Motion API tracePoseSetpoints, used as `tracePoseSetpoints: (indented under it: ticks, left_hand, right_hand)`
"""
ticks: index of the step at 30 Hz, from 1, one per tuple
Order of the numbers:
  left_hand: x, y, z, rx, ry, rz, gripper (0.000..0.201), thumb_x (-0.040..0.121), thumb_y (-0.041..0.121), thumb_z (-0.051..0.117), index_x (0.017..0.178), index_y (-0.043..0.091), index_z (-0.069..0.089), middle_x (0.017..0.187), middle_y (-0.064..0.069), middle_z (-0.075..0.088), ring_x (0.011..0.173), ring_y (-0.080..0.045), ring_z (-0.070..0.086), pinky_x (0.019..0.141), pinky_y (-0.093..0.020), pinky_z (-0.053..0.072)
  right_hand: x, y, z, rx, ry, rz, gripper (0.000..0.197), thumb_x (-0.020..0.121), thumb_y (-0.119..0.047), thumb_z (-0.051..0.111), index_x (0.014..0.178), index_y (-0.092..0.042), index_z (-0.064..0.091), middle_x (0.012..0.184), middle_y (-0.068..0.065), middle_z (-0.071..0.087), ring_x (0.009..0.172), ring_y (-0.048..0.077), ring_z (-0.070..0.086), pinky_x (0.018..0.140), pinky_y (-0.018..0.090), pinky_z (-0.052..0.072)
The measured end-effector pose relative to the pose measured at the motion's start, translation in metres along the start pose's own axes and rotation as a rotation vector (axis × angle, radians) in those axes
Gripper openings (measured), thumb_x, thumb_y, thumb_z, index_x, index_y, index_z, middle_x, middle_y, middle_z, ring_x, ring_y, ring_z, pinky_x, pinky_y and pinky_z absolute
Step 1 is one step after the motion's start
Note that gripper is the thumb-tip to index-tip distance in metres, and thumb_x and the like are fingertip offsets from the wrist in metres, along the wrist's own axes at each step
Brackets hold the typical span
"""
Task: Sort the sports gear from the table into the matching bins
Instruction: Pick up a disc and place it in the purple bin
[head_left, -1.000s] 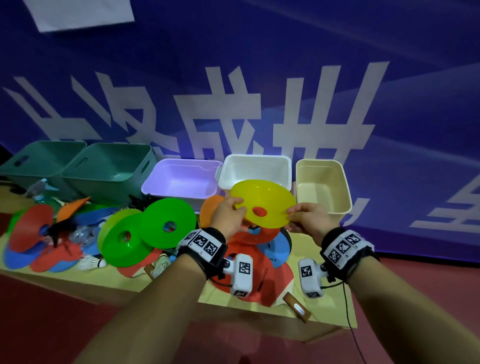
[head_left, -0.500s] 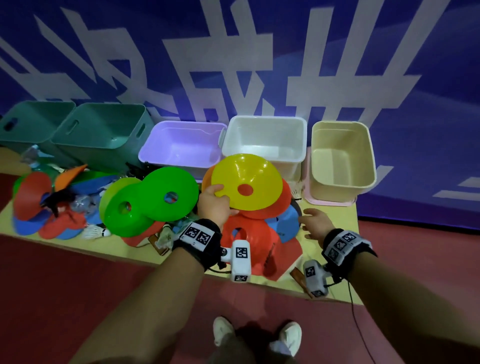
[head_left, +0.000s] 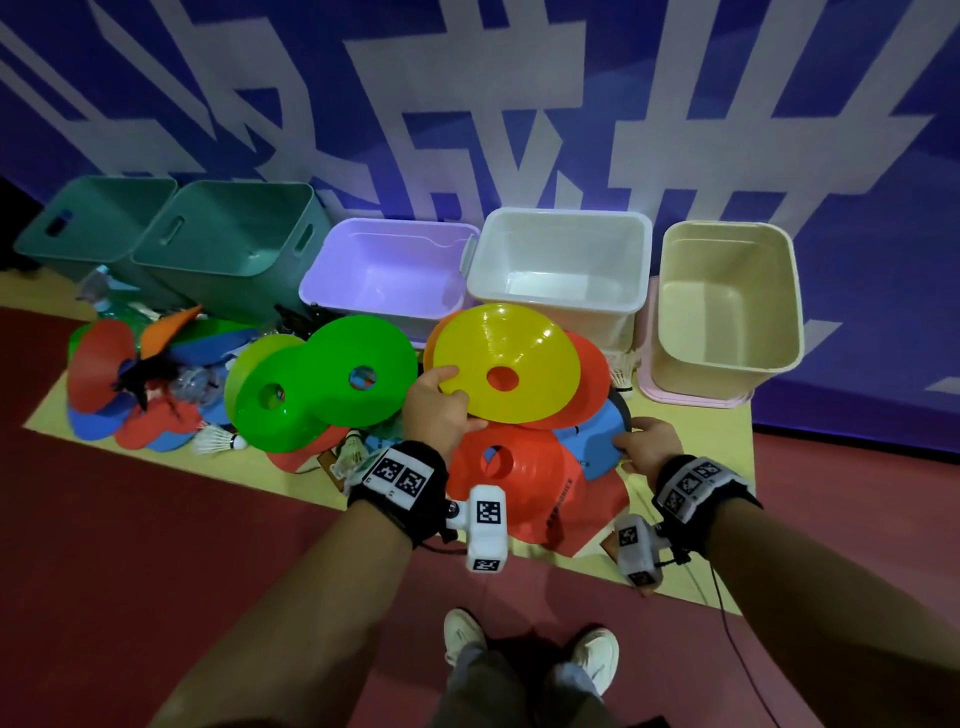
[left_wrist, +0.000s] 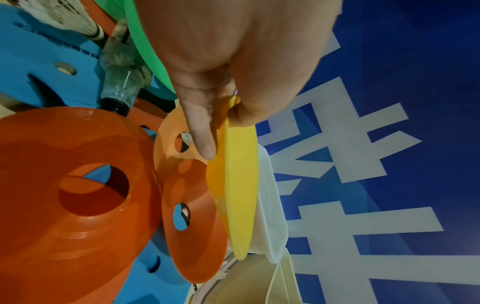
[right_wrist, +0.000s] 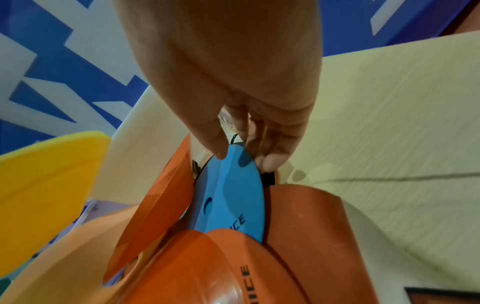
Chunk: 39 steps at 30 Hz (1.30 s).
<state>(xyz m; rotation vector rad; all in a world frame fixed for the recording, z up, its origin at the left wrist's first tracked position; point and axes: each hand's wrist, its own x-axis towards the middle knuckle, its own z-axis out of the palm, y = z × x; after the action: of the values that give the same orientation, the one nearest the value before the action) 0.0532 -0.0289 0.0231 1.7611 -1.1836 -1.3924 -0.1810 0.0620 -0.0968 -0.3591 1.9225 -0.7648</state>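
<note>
While the blue banner wall (head_left: 779, 130) closes off the far side, your tabletop (head_left: 722, 545) runs wide beneath it, its near edge cutting diagonally above the red floor (head_left: 130, 571). Along the back sit the bins: two teal (head_left: 228, 234), a lilac bin (head_left: 389, 270), a white bin (head_left: 561, 254), a cream bin (head_left: 727, 301) at the right end, all open-topped. Bare tabletop shows at the right corner by your right wrist. Two green cones (head_left: 322, 384) overlap left of centre. Your left hand (head_left: 436, 410) pinches the yellow cone (head_left: 514, 364) at its near-left rim, thumb on top, tilted up just before the white bin. Your right hand (head_left: 649, 447) closes thumb and fingers on the blue disc (right_wrist: 231, 195) at its edge, wedged among orange cones (head_left: 519, 483).
</note>
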Motion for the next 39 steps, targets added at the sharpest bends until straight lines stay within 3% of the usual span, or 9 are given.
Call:
tracePoseSetpoints:
  ticks: [3, 5, 8, 11, 14, 20, 25, 35, 39]
  left_hand:
    - [0.0, 0.001, 0.001, -0.006, -0.001, -0.006, 0.041, 0.09, -0.008, 0.048, 0.128, 0.008, 0.054, 0.131, -0.019, 0.049, 0.089, -0.039, 0.067, 0.061, -0.04, 0.061]
    - [0.001, 0.001, 0.003, -0.011, 0.002, -0.008, 0.041, 0.09, -0.008, 0.048, 0.127, 0.009, 0.055, 0.131, -0.02, 0.049, 0.092, -0.042, 0.066, 0.057, -0.036, 0.061]
    - [0.002, 0.002, 0.006, -0.023, -0.004, -0.01, 0.041, 0.091, -0.008, 0.047, 0.127, 0.009, 0.055, 0.13, -0.02, 0.048, 0.092, -0.044, 0.066, 0.054, -0.032, 0.06]
    - [0.003, 0.003, 0.01, -0.031, -0.011, -0.001, 0.039, 0.092, -0.006, 0.049, 0.127, 0.009, 0.055, 0.128, -0.02, 0.049, 0.086, -0.041, 0.068, 0.058, -0.035, 0.061]
    - [0.003, 0.006, 0.016, -0.046, -0.015, 0.01, 0.038, 0.092, -0.006, 0.05, 0.127, 0.009, 0.056, 0.127, -0.019, 0.051, 0.08, -0.038, 0.069, 0.059, -0.036, 0.061]
    - [-0.004, 0.01, 0.024, -0.053, -0.023, 0.046, 0.037, 0.09, -0.006, 0.05, 0.121, 0.014, 0.057, 0.126, -0.019, 0.053, 0.069, -0.033, 0.068, 0.057, -0.033, 0.06]
    - [-0.011, 0.016, 0.024, -0.05, -0.043, 0.065, 0.036, 0.09, -0.006, 0.051, 0.117, 0.018, 0.056, 0.127, -0.019, 0.053, 0.064, -0.028, 0.067, 0.061, -0.035, 0.06]
    - [-0.026, 0.046, 0.016, -0.095, -0.07, 0.136, 0.041, 0.089, -0.009, 0.047, 0.123, 0.013, 0.054, 0.116, -0.014, 0.048, 0.076, -0.033, 0.062, 0.055, -0.036, 0.06]
    - [-0.03, 0.066, 0.01, -0.099, -0.079, 0.18, 0.04, 0.09, -0.008, 0.045, 0.12, 0.017, 0.052, 0.118, -0.017, 0.051, 0.077, -0.038, 0.063, 0.049, -0.033, 0.057]
  right_hand:
    - [-0.003, 0.0, 0.002, 0.078, -0.001, 0.012, 0.042, 0.089, 0.0, 0.062, 0.13, 0.003, 0.052, 0.081, 0.015, 0.06, 0.064, 0.028, 0.056, 0.049, 0.031, 0.051]
    - [-0.003, 0.001, 0.003, 0.076, -0.009, 0.003, 0.02, 0.09, -0.002, 0.062, 0.11, -0.002, 0.061, 0.089, 0.022, 0.063, 0.071, 0.03, 0.059, 0.064, 0.041, 0.054]
    - [-0.004, -0.001, 0.003, 0.011, -0.012, -0.042, 0.009, 0.09, -0.002, 0.058, 0.086, -0.01, 0.056, 0.086, 0.021, 0.059, 0.064, 0.03, 0.06, 0.061, 0.041, 0.054]
    - [-0.007, -0.008, -0.003, -0.038, 0.012, -0.083, 0.011, 0.089, -0.002, 0.055, 0.087, -0.012, 0.054, 0.083, 0.018, 0.06, 0.062, 0.033, 0.064, 0.058, 0.044, 0.058]
    - [-0.018, -0.02, -0.011, -0.055, 0.084, -0.129, 0.01, 0.089, -0.002, 0.052, 0.094, -0.011, 0.054, 0.083, 0.017, 0.063, 0.056, 0.03, 0.063, 0.052, 0.037, 0.055]
    - [-0.03, -0.033, -0.027, -0.111, 0.157, -0.273, 0.013, 0.084, -0.005, 0.051, 0.094, -0.013, 0.057, 0.089, 0.018, 0.067, 0.078, 0.037, 0.067, 0.069, 0.052, 0.058]
    - [-0.044, -0.043, -0.037, -0.164, 0.184, -0.375, 0.012, 0.085, -0.006, 0.05, 0.091, -0.012, 0.057, 0.082, 0.018, 0.064, 0.08, 0.04, 0.064, 0.073, 0.054, 0.056]
    - [-0.091, -0.087, -0.064, -0.228, 0.313, -0.624, 0.011, 0.082, -0.007, 0.053, 0.089, -0.007, 0.061, 0.071, 0.007, 0.06, 0.071, 0.031, 0.06, 0.062, 0.037, 0.051]
    - [-0.111, -0.116, -0.073, -0.17, 0.313, -0.7, 0.01, 0.083, -0.009, 0.054, 0.089, -0.012, 0.062, 0.067, -0.002, 0.058, 0.067, 0.026, 0.06, 0.065, 0.041, 0.056]
